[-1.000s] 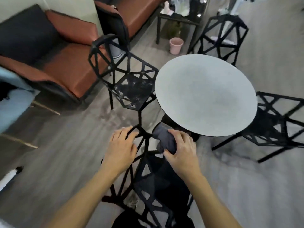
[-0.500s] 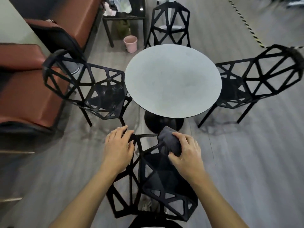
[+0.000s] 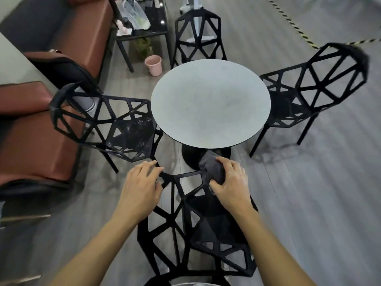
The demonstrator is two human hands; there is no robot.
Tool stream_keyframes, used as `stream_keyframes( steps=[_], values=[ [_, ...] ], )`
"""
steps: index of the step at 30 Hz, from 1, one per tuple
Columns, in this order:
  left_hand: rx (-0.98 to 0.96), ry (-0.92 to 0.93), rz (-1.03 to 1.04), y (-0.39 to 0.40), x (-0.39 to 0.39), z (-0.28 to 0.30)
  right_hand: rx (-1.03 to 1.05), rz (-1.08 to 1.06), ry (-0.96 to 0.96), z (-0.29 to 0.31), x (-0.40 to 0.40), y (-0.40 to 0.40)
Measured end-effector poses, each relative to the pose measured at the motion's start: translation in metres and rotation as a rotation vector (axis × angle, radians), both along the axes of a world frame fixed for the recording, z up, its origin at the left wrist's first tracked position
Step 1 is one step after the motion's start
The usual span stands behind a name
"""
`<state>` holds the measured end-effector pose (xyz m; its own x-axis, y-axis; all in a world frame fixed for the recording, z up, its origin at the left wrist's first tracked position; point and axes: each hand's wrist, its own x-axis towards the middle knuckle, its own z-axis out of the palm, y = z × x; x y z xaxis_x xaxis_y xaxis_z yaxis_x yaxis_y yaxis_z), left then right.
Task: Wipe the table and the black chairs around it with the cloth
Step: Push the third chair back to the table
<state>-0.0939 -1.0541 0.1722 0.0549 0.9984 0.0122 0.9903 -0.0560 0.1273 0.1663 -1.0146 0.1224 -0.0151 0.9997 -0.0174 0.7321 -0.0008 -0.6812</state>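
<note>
Near chair (image 3: 191, 221): backrest top being wiped; cloth (image 3: 212, 168) gripped by right hand (image 3: 231, 182), left hand (image 3: 142, 186) laid flat, steadying. Worktop (image 3: 210, 104) and three other chairs: wiping judged outstanding.

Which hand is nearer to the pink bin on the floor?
Left. The left hand rests on the near chair's top edge, on the pink bin's side; the right hand, gripping the cloth, is farther right.
</note>
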Motion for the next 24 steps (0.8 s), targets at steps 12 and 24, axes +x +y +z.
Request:
stream_keyframes(
  steps=[12,24],
  values=[
    [-0.225,-0.017,-0.451,0.007,-0.135,-0.104,-0.165,-0.435,-0.048,-0.062,-0.154,-0.095],
    [-0.388,0.250,-0.911,0.039,-0.159,-0.130,-0.286,-0.816,0.044,-0.075,-0.242,-0.201]
  ],
)
